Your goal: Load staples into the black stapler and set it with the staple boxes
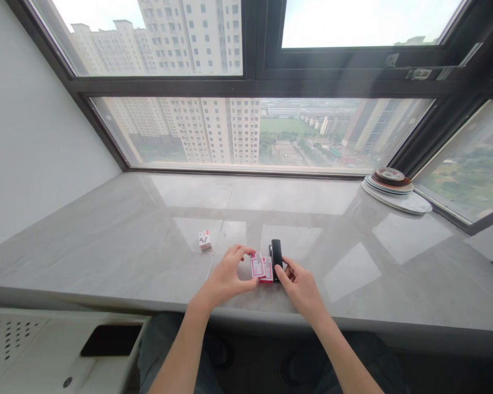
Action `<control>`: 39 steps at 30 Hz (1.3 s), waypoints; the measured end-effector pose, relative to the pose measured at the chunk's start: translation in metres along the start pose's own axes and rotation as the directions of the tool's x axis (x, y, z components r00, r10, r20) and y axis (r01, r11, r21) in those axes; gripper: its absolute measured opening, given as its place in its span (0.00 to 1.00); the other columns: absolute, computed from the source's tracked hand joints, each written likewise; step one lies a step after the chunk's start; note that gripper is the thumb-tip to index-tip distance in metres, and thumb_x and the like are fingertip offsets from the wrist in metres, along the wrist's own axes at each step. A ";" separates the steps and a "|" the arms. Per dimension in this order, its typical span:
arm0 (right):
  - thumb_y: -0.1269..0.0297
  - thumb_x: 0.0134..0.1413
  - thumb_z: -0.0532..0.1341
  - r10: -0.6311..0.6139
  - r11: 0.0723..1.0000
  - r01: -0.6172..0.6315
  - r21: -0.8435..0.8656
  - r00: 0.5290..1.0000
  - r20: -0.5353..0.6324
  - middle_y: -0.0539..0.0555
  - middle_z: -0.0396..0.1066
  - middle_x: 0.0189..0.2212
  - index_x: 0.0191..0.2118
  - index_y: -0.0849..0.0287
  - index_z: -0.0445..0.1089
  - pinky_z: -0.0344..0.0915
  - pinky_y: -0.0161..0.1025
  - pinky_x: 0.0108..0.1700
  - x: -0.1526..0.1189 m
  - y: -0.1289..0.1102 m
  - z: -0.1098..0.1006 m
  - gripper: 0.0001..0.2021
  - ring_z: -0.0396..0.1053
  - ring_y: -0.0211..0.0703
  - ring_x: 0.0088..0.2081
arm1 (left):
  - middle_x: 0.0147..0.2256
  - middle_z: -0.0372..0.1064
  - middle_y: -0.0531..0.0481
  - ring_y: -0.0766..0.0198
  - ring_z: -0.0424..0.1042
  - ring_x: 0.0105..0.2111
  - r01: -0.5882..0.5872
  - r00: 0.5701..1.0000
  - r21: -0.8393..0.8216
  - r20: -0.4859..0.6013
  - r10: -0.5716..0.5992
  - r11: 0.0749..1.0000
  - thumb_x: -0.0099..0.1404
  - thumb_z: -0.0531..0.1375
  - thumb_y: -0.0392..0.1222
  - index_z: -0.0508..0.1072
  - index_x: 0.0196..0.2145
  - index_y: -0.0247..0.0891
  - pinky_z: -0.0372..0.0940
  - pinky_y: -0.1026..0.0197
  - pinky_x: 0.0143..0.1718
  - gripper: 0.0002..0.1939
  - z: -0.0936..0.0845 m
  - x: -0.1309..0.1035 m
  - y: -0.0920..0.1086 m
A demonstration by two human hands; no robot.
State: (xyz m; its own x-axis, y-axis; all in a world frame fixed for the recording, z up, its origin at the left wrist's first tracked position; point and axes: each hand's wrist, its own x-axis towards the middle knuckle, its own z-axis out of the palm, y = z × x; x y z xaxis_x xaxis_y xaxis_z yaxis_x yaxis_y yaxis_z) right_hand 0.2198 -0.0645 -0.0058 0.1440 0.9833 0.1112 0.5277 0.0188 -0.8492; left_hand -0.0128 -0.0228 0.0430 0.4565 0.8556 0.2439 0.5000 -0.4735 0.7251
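My left hand [231, 273] has its thumb and fingers closed on the edges of a flat pink-and-white packet [257, 266]. A second pink-and-white packet [267, 268] lies partly under the first and reaches up to the stapler. The black stapler [276, 254] stands on the grey ledge just right of the packets, its length pointing toward the window. My right hand [298, 282] grips the stapler's near end from the right, thumb on top and fingers at the side. A small white-and-pink box [204, 239] sits farther left, apart from both hands.
The glossy stone ledge [119, 241] runs under a dark-framed window [254, 87]. A stack of round plates or mats [394, 189] sits in the back right corner. At lower left, a white perforated panel [28, 350] has a dark phone-like rectangle [110, 340] on it.
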 end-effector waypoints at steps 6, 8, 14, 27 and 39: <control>0.44 0.66 0.56 -0.015 1.000 0.014 0.016 0.999 0.031 0.47 0.66 0.23 0.56 0.60 0.74 0.60 0.36 0.31 0.001 -0.001 -0.002 0.26 0.65 0.41 0.26 | 0.51 0.72 0.52 0.55 0.71 0.51 -0.020 0.992 -0.071 0.122 0.028 0.997 0.55 0.72 0.45 0.70 0.56 0.52 0.66 0.55 0.54 0.32 0.024 0.022 0.003; 0.44 0.66 0.55 -0.017 1.000 0.016 0.015 0.999 0.047 0.47 0.67 0.23 0.55 0.60 0.74 0.59 0.36 0.32 0.001 -0.003 -0.005 0.26 0.65 0.40 0.27 | 0.50 0.72 0.51 0.56 0.72 0.50 -0.025 0.991 -0.087 0.130 0.036 0.996 0.54 0.73 0.47 0.71 0.56 0.51 0.66 0.55 0.53 0.32 0.028 0.022 0.001; 0.40 0.62 0.58 0.069 0.997 -0.073 0.037 0.993 0.099 0.46 0.66 0.25 0.69 0.60 0.60 0.62 0.37 0.35 -0.002 -0.007 -0.018 0.38 0.67 0.42 0.30 | 0.57 0.67 0.48 0.56 0.69 0.53 -0.011 1.000 -0.043 0.013 0.012 0.999 0.60 0.68 0.59 0.64 0.65 0.52 0.65 0.56 0.54 0.38 0.013 0.012 -0.013; 0.54 0.48 0.71 -0.007 0.986 0.053 -0.161 0.961 0.275 0.48 0.77 0.35 0.61 0.49 0.65 0.59 0.36 0.33 0.005 -0.027 -0.019 0.33 0.72 0.45 0.33 | 0.34 0.77 0.51 0.58 0.76 0.37 0.455 0.883 0.258 -0.258 -0.393 0.852 0.76 0.47 0.55 0.73 0.52 0.46 0.61 0.61 0.40 0.20 -0.009 0.043 -0.063; 0.61 0.47 0.71 -0.041 0.990 0.079 -0.121 0.957 0.287 0.52 0.79 0.38 0.61 0.51 0.67 0.60 0.36 0.36 0.009 -0.031 -0.015 0.33 0.73 0.47 0.36 | 0.40 0.78 0.45 0.53 0.78 0.42 0.239 0.970 0.273 -0.013 -0.244 0.932 0.78 0.40 0.56 0.68 0.55 0.44 0.61 0.56 0.48 0.24 0.051 0.051 -0.011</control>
State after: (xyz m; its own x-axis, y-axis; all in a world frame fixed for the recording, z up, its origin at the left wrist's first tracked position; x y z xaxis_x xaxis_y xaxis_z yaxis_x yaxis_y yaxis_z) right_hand 0.2174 -0.0591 0.0292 -0.1242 0.9922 -0.0065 0.6347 0.0745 -0.7692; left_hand 0.0422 0.0149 0.0145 0.3106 0.9481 0.0679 0.7757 -0.2941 0.5584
